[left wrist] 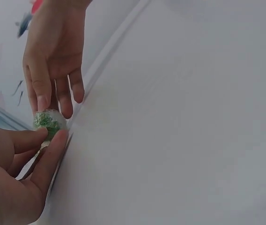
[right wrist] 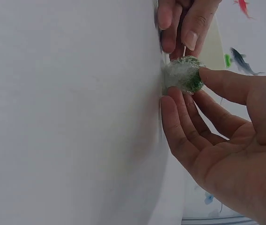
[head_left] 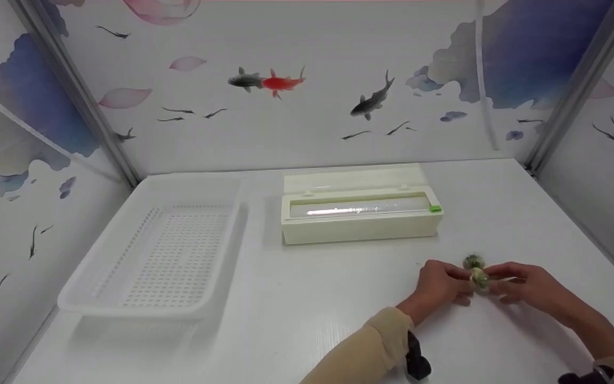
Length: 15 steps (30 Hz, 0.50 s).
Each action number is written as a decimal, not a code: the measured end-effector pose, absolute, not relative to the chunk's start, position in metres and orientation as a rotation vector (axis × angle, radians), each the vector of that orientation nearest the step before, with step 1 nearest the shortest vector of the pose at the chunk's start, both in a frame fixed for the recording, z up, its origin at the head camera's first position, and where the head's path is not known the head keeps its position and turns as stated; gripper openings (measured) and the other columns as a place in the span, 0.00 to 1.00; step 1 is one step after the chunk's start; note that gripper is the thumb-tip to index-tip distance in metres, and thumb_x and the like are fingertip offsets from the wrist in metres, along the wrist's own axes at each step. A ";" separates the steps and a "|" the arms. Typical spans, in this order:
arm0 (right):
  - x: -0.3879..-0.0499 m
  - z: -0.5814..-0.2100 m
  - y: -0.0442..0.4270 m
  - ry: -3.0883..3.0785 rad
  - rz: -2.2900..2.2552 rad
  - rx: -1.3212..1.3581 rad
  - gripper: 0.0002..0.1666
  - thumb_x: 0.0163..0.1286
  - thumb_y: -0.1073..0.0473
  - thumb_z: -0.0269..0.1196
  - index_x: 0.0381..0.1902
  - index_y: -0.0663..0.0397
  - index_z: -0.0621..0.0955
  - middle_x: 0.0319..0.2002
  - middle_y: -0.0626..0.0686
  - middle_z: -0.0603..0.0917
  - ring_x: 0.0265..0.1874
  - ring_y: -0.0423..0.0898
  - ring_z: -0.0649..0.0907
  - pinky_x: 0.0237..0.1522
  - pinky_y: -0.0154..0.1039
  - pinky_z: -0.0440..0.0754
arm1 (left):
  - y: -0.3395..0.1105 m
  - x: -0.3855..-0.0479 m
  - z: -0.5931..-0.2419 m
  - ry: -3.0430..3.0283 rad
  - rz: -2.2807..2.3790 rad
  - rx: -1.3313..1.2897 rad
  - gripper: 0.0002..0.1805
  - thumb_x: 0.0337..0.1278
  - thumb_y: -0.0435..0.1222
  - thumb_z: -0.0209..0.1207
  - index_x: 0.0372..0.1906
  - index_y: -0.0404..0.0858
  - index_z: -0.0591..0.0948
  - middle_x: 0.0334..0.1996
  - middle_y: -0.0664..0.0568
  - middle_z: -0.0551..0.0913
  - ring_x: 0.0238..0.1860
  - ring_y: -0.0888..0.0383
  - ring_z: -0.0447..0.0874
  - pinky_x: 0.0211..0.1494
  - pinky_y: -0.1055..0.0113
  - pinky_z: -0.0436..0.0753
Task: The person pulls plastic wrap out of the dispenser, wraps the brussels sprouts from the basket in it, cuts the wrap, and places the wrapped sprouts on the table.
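Observation:
In the head view, two small green-and-white balls that look wrapped in clear film lie at the right front of the white table. My left hand [head_left: 440, 285] and right hand [head_left: 533, 288] meet at the nearer ball [head_left: 479, 278]; the farther ball [head_left: 474, 261] sits just behind it. The left wrist view has the left hand [left wrist: 18, 173] pinching a wrapped ball [left wrist: 51, 121] between thumb and finger. From the other side, the right hand [right wrist: 231, 122] holds the wrapped ball [right wrist: 184, 75] between its thumb and fingertips. What is inside the film cannot be told.
A cream cling film dispenser [head_left: 360, 232] stands at the back middle, lid [head_left: 355, 178] raised, film roll [head_left: 360, 208] inside and a green slider [head_left: 435, 208] at its right end. On the left lies a white perforated basket [head_left: 235, 240]. Printed walls [head_left: 307, 138] enclose the table.

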State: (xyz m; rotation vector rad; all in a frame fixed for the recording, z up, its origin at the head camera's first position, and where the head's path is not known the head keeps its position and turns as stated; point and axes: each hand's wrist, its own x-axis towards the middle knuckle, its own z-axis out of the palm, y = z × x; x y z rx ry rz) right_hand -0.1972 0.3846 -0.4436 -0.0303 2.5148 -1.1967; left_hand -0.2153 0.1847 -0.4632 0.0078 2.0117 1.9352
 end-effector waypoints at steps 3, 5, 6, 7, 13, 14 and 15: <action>-0.200 -0.440 0.386 2.522 -1.168 -0.042 0.37 0.74 0.45 0.61 0.68 0.68 0.70 0.62 0.68 0.77 0.49 0.46 0.86 0.44 0.39 0.89 | 0.177 -0.217 -0.463 1.985 1.924 0.022 0.06 0.53 0.21 0.67 0.34 0.32 0.88 0.24 0.45 0.88 0.30 0.47 0.91 0.31 0.60 0.90; -0.201 -0.438 0.387 2.539 -1.146 -0.045 0.38 0.75 0.45 0.60 0.68 0.69 0.70 0.61 0.68 0.79 0.48 0.46 0.86 0.43 0.38 0.88 | 0.169 -0.220 -0.463 1.977 1.908 0.026 0.06 0.53 0.21 0.66 0.35 0.32 0.88 0.25 0.44 0.88 0.31 0.45 0.92 0.32 0.60 0.90; -0.201 -0.437 0.387 2.547 -1.138 -0.051 0.38 0.75 0.45 0.60 0.68 0.70 0.69 0.60 0.68 0.79 0.48 0.46 0.86 0.42 0.37 0.88 | 0.165 -0.221 -0.462 1.980 1.896 0.024 0.06 0.53 0.22 0.66 0.35 0.32 0.88 0.25 0.44 0.88 0.31 0.45 0.92 0.32 0.59 0.90; -0.201 -0.437 0.388 2.556 -1.130 -0.055 0.38 0.75 0.45 0.59 0.68 0.71 0.69 0.60 0.69 0.79 0.47 0.47 0.86 0.42 0.37 0.88 | 0.161 -0.222 -0.462 1.985 1.883 0.024 0.06 0.54 0.22 0.66 0.36 0.32 0.88 0.25 0.44 0.88 0.32 0.44 0.92 0.32 0.59 0.90; -0.202 -0.430 0.391 2.618 -1.083 -0.076 0.37 0.77 0.44 0.56 0.68 0.70 0.69 0.63 0.72 0.76 0.45 0.39 0.86 0.43 0.36 0.88 | 0.130 -0.232 -0.453 2.057 1.795 0.092 0.07 0.57 0.24 0.65 0.40 0.31 0.87 0.29 0.42 0.89 0.33 0.43 0.91 0.34 0.58 0.91; -0.202 -0.427 0.390 2.626 -1.082 -0.079 0.37 0.77 0.43 0.56 0.68 0.70 0.69 0.63 0.72 0.75 0.45 0.37 0.86 0.44 0.36 0.88 | 0.124 -0.234 -0.450 2.068 1.783 0.118 0.07 0.58 0.24 0.64 0.42 0.30 0.87 0.31 0.42 0.89 0.34 0.44 0.91 0.34 0.58 0.91; -0.202 -0.424 0.390 2.634 -1.080 -0.080 0.38 0.77 0.43 0.56 0.68 0.69 0.69 0.64 0.72 0.75 0.45 0.34 0.85 0.44 0.35 0.88 | 0.117 -0.236 -0.445 2.081 1.771 0.147 0.08 0.59 0.25 0.64 0.43 0.30 0.87 0.33 0.42 0.90 0.34 0.44 0.91 0.34 0.59 0.91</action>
